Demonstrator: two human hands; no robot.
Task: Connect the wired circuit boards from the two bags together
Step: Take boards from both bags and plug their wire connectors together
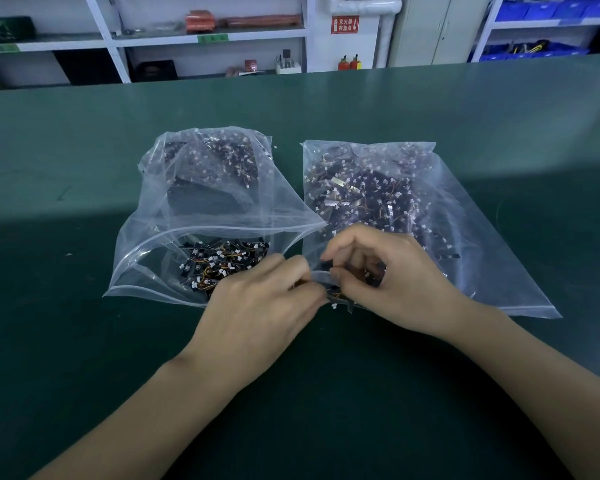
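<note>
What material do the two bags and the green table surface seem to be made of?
Left bag and right bag: thin clear plastic film, probably polyethylene; glossy, wrinkled, and the contents show through. The left bag has a zip-type strip at its mouth. Table: dark green matte mat, perhaps rubber or vinyl; it shows small scuffs and soft reflections.

Both forearms are bare, entering from the lower frame. The left hand [257, 306] and right hand [388, 278] are ungloved. No sleeves show.
</note>
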